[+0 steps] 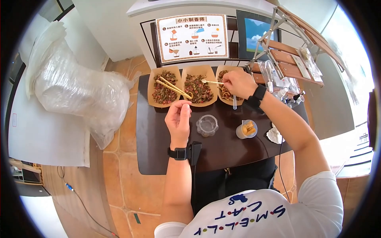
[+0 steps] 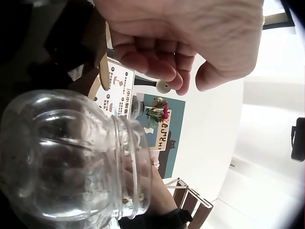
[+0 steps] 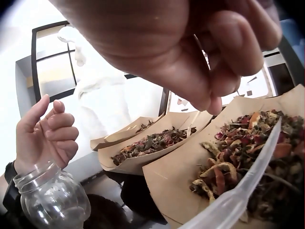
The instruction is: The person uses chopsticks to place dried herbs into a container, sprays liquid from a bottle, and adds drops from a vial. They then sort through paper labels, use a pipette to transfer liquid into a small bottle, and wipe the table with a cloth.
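My right hand [image 1: 240, 84] is over the right paper tray [image 1: 227, 101]. Its thumb and finger pinch the end of a small light spoon [image 1: 212, 82], whose bowl reaches over the middle tray [image 1: 206, 104]. A translucent plastic utensil [image 3: 252, 176] lies in the right tray, on dried petals and peel. My left hand [image 1: 178, 121], fingers loosely curled, holds nothing; it is just in front of the left tray [image 1: 158, 105]. Gold-coloured tongs [image 1: 168, 86] lie across that tray's dried mix. A clear lidless jar [image 1: 207, 125] stands between my hands, nearer my body.
A plastic cup [image 1: 247, 129] with yellow-orange pieces and a crumpled white tissue [image 1: 274, 134] are on the dark table [image 1: 158, 139]. Small bottles [image 1: 293, 99] cluster at the right edge. Behind the trays stand an instruction sheet [image 1: 193, 37] and a folding wooden rack [image 1: 287, 59].
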